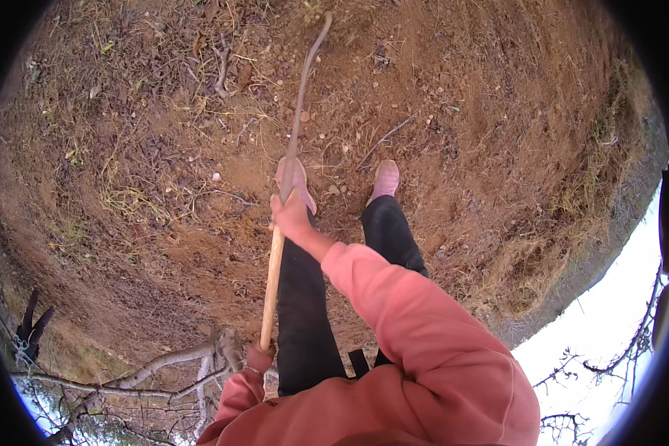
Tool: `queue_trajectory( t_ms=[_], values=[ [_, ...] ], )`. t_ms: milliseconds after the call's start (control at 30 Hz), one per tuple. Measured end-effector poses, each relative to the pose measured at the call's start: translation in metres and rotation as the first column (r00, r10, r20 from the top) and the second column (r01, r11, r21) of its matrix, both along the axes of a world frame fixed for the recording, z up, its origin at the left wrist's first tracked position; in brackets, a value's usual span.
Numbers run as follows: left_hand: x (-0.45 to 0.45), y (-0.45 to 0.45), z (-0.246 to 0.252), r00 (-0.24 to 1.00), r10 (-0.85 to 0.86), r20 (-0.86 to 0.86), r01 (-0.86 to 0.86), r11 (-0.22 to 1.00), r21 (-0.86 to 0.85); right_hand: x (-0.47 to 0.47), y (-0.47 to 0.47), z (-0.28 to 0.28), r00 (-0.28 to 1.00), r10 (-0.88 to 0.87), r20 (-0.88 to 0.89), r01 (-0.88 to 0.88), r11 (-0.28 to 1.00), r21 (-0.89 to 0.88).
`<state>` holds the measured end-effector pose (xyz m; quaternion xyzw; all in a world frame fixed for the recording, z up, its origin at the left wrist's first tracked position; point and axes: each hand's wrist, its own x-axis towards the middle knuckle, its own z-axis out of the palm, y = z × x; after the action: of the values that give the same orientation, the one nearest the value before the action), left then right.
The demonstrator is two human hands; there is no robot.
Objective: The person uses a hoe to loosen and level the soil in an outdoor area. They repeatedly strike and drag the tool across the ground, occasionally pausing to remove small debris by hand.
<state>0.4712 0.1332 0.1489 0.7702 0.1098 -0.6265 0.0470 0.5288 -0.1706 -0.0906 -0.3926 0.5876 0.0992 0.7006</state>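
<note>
A long wooden tool handle (272, 273) runs from beside my left hip, over my left shoe, up to the top of the view. My right hand (292, 214) is closed around its middle. Lower down, my left hand (260, 357) grips the handle's near end. The handle's far part looks darker and bowed. Its far end reaches a blurred clump of dry grass (343, 22), so I cannot tell what tool head it carries.
My pink shoes (387, 177) stand on brown soil strewn with dry grass, leaves and small stones. A thin stick (384, 142) lies ahead of them. Bare branches (167, 359) spread at the lower left, near a dark forked object (32, 326). More twigs show at the right.
</note>
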Motion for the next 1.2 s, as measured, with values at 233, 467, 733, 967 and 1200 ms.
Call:
queue_trajectory(
  t_ms=[233, 467, 733, 967, 1200],
  values=[
    [-0.032, 0.057, 0.097, 0.988, -0.151, 0.031, 0.145, 0.978, 0.153, -0.036, 0.065, 0.051, 0.989, 0.027, -0.147, 0.015, 0.962, 0.273],
    [0.027, -0.126, -0.106, 0.895, -0.139, 0.424, 0.213, 0.968, -0.132, 0.082, -0.178, -0.016, 0.950, -0.219, 0.222, 0.221, 0.975, 0.017],
    [0.015, -0.036, -0.049, 0.991, -0.094, 0.090, 0.099, 0.994, -0.050, 0.056, -0.053, -0.011, 0.994, -0.012, -0.104, 0.011, 1.000, -0.007],
    [-0.002, 0.072, 0.069, 0.996, 0.077, 0.040, -0.075, 0.996, -0.050, -0.005, 0.079, 0.040, 0.981, 0.053, -0.184, -0.011, 0.975, 0.224],
    [0.073, -0.130, -0.131, 0.970, 0.187, 0.156, -0.081, 0.853, -0.515, 0.100, -0.183, -0.007, 0.996, -0.083, 0.032, 0.089, 0.944, -0.318]
  ],
)
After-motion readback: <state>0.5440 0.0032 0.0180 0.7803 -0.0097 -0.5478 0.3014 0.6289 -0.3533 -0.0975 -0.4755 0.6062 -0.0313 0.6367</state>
